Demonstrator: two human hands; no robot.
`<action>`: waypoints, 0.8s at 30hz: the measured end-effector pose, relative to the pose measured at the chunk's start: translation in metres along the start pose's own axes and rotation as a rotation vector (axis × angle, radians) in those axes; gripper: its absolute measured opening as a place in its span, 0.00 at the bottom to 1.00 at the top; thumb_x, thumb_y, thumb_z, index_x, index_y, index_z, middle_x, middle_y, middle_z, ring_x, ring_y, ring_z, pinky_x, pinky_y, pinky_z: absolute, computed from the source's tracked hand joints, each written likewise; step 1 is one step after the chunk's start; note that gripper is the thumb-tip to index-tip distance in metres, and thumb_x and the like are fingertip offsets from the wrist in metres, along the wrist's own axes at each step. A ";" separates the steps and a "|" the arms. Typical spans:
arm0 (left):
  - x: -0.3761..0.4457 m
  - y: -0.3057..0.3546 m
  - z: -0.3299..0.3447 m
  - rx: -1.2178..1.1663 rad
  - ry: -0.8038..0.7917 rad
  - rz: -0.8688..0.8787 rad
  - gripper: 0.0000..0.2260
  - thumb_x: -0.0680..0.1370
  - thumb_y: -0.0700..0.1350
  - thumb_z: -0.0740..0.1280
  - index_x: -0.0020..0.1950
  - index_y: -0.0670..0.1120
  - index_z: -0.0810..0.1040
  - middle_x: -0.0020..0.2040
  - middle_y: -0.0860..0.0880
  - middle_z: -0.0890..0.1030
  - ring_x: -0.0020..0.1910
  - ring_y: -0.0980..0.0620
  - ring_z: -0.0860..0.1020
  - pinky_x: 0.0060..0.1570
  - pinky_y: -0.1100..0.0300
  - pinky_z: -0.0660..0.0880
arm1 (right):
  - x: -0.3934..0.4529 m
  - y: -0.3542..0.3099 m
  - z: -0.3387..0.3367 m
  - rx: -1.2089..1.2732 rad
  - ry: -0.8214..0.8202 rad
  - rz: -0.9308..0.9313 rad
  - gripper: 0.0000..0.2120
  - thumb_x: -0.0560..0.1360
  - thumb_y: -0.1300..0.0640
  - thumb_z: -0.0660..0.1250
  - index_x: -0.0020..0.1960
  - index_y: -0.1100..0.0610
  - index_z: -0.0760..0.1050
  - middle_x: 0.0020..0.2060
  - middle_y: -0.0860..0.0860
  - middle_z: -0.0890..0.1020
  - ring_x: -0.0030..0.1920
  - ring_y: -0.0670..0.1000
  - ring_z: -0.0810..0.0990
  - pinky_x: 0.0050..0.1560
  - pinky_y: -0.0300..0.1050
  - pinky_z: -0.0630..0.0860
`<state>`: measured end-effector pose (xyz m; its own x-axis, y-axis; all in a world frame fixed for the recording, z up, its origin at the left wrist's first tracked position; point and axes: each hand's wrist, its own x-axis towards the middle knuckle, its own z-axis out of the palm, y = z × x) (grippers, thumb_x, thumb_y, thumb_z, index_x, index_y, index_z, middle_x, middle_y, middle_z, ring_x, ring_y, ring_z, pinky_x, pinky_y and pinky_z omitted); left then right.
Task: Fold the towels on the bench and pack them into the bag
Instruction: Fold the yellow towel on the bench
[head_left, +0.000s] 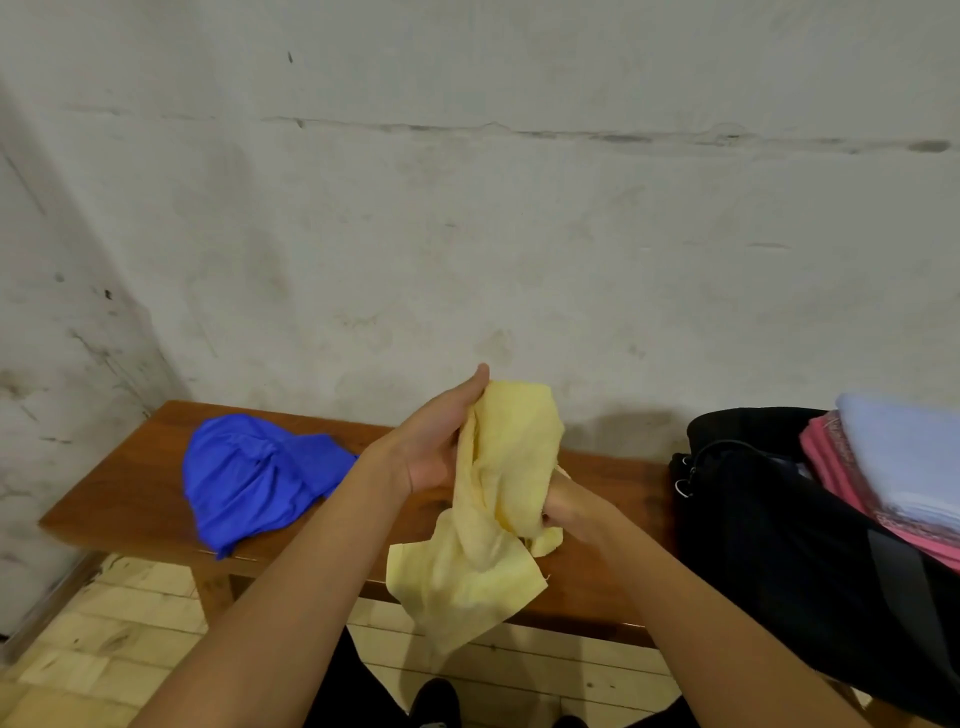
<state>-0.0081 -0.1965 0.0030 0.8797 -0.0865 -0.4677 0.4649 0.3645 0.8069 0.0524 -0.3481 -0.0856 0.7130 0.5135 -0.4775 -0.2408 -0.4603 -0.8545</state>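
Observation:
A pale yellow towel (498, 499) hangs crumpled above the wooden bench (130, 493), held between both hands. My left hand (436, 441) holds its upper edge, thumb raised and fingers hidden behind the cloth. Lower down, my right hand (566, 501) grips a bunched part of the same towel. A crumpled blue towel (249, 478) lies on the left half of the bench. A black bag (769, 530) stands open at the bench's right end, with folded pink (836, 467) and light blue (904, 457) towels stacked in it.
A stained grey wall rises directly behind the bench and along the left side. Pale floor tiles (104, 649) show under the bench. My dark shoes (436, 701) appear at the bottom edge.

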 end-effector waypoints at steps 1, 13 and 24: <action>-0.002 0.002 0.002 -0.027 -0.008 0.006 0.27 0.78 0.64 0.59 0.60 0.43 0.80 0.56 0.43 0.83 0.56 0.45 0.81 0.59 0.49 0.75 | 0.000 0.006 0.002 0.032 0.012 0.027 0.04 0.82 0.50 0.61 0.51 0.47 0.75 0.48 0.47 0.80 0.48 0.45 0.78 0.47 0.40 0.78; -0.009 0.014 0.008 -0.245 0.042 0.135 0.20 0.80 0.58 0.62 0.50 0.42 0.83 0.43 0.45 0.85 0.42 0.48 0.84 0.49 0.53 0.77 | -0.007 0.030 0.010 0.393 -0.229 0.331 0.25 0.79 0.38 0.60 0.58 0.59 0.80 0.52 0.57 0.85 0.56 0.56 0.82 0.54 0.50 0.80; -0.001 0.030 -0.031 -0.129 0.347 0.062 0.10 0.79 0.48 0.66 0.40 0.44 0.78 0.30 0.48 0.80 0.30 0.51 0.79 0.40 0.55 0.76 | -0.010 -0.019 -0.042 0.720 0.106 0.107 0.12 0.81 0.55 0.63 0.46 0.62 0.78 0.35 0.57 0.84 0.37 0.55 0.84 0.41 0.49 0.80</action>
<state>0.0021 -0.1566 0.0160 0.8090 0.2508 -0.5316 0.3755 0.4752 0.7957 0.0773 -0.3748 -0.0562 0.7127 0.4024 -0.5746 -0.6593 0.1044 -0.7446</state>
